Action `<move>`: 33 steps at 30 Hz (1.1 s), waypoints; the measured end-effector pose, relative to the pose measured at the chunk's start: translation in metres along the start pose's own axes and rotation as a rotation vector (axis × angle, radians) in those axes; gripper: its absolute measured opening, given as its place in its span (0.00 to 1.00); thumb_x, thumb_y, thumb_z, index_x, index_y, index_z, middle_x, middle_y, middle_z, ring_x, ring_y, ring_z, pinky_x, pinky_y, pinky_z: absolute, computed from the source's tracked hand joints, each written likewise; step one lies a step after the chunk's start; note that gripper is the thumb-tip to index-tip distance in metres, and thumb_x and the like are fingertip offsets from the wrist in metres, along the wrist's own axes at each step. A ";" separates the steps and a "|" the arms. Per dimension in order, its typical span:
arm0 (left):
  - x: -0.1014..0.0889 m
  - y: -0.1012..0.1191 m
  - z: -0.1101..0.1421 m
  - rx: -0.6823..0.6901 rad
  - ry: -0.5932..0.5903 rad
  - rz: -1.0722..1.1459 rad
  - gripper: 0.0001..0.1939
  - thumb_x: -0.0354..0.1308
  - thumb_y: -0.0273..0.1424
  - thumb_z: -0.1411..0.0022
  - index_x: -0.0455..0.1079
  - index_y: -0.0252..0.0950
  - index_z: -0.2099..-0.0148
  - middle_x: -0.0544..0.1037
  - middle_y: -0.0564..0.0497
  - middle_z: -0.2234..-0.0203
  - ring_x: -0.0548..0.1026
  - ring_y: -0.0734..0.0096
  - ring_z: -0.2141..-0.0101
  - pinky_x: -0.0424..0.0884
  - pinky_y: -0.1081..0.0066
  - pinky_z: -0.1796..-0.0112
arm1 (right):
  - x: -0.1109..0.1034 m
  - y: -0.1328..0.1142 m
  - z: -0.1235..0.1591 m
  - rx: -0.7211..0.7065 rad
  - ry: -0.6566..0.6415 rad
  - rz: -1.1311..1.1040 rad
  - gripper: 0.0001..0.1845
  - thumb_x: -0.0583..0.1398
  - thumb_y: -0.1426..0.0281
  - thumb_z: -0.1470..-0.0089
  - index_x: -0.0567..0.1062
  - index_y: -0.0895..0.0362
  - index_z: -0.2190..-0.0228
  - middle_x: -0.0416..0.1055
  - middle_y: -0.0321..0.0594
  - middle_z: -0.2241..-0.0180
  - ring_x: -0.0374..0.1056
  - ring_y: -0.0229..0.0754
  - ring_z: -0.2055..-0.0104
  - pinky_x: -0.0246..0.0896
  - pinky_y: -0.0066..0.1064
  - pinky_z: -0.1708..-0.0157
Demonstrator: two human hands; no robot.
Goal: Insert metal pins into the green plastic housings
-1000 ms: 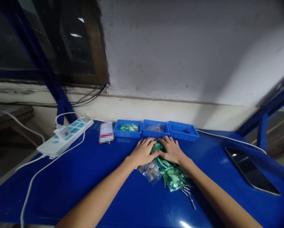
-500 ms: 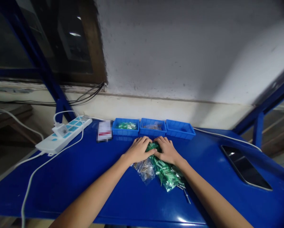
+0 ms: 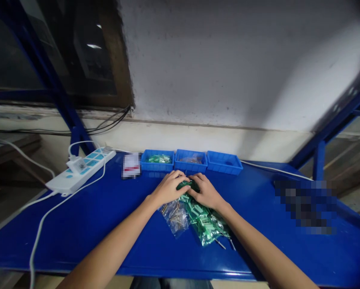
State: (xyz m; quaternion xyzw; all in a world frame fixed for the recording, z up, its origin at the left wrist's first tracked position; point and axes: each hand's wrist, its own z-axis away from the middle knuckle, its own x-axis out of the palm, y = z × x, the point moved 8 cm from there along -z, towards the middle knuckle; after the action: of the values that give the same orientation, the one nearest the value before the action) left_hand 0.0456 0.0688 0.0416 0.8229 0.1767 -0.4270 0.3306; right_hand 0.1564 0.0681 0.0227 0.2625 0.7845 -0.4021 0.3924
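My left hand (image 3: 170, 186) and my right hand (image 3: 205, 190) cup the far end of a heap of green plastic bags (image 3: 204, 218). Their fingers curl round it from both sides, thumbs close together on top. Small pale stick-like pieces show through the green film. Against the heap's left side, below my left hand, lies a clear plastic bag (image 3: 176, 218) of small brownish pins. Thin metal rods (image 3: 220, 243) stick out at the heap's near right edge. What lies under my palms is hidden.
Beyond my hands stand three blue bins: the left bin (image 3: 144, 163) holds green packets, the middle bin (image 3: 192, 165) clear packets, and the right bin (image 3: 225, 168) looks bare inside. A white power strip (image 3: 62, 184) and cable occupy the left. A pixelated dark object (image 3: 303, 206) lies right.
The hands and the bags shift slightly left in view, partly with the camera. The rods at the near edge lie differently. Both hands stay on the green bags.
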 end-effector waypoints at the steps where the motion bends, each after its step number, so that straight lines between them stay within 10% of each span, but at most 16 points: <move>1: -0.002 0.000 0.000 0.000 0.013 -0.002 0.11 0.50 0.37 0.37 0.69 0.41 0.56 0.70 0.48 0.58 0.68 0.62 0.56 0.65 0.61 0.54 | -0.002 0.000 0.000 -0.006 0.019 -0.033 0.20 0.57 0.63 0.46 0.68 0.56 0.52 0.66 0.45 0.58 0.62 0.47 0.56 0.58 0.40 0.55; 24: 0.001 -0.003 0.000 -0.012 0.053 -0.014 0.05 0.53 0.32 0.41 0.70 0.38 0.66 0.74 0.51 0.69 0.71 0.65 0.64 0.64 0.67 0.63 | -0.006 -0.011 0.003 -0.074 -0.053 -0.262 0.15 0.58 0.64 0.46 0.71 0.55 0.56 0.66 0.44 0.57 0.64 0.44 0.54 0.59 0.37 0.52; 33: -0.028 -0.004 0.001 -0.110 0.278 -0.186 0.09 0.49 0.35 0.37 0.69 0.40 0.58 0.72 0.48 0.56 0.68 0.61 0.54 0.60 0.60 0.55 | -0.048 0.037 -0.019 0.158 0.359 0.281 0.32 0.55 0.54 0.46 0.62 0.59 0.45 0.51 0.55 0.40 0.42 0.57 0.37 0.40 0.51 0.42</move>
State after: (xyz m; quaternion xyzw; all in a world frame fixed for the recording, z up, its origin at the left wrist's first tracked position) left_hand 0.0266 0.0703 0.0630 0.8349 0.3190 -0.3275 0.3064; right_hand 0.2022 0.0997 0.0540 0.4661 0.7637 -0.3507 0.2767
